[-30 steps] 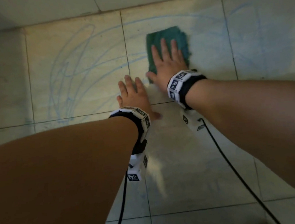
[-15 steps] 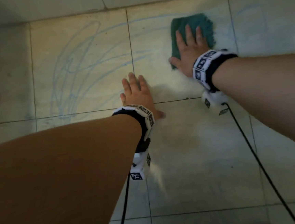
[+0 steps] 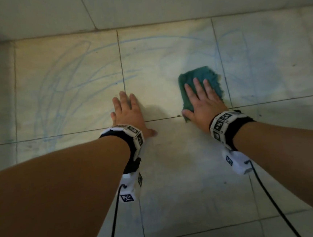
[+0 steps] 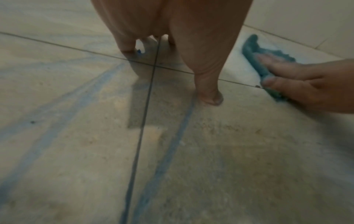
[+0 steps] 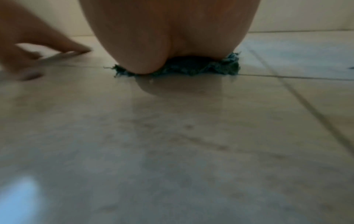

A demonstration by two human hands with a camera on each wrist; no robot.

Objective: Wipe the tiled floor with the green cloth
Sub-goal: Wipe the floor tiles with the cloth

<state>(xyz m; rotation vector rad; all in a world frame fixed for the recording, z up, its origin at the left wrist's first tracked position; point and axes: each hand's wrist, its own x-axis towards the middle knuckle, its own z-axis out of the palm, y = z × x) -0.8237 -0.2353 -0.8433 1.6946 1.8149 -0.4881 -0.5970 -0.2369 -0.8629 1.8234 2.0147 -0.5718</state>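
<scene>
- Down on the tiled floor (image 3: 176,182), I have my right hand (image 3: 202,103) lying flat on the green cloth (image 3: 199,78), fingers straight, pressing it down and not grabbing it.
- I see the cloth sitting near the corner of one tile, just left of a grout line (image 3: 225,78), with its near edge at the line that runs across.
- My left hand (image 3: 128,114) is flat on the bare floor beside it, fingers spread and holding nothing. I think it is there to prop me up.
- Blue scribble marks (image 3: 69,78) cover the tiles to the left and farther ahead, so I think a lot of wiping is left.
- To wipe well, I would keep my whole palm on the cloth so it does not bunch up, and push hard in long, slow strokes over the blue lines.
- I would keep the propping hand off the part I want to wipe.
- No buckets, bowls or boxes show in any view, so I can say nothing about what is in them.
</scene>
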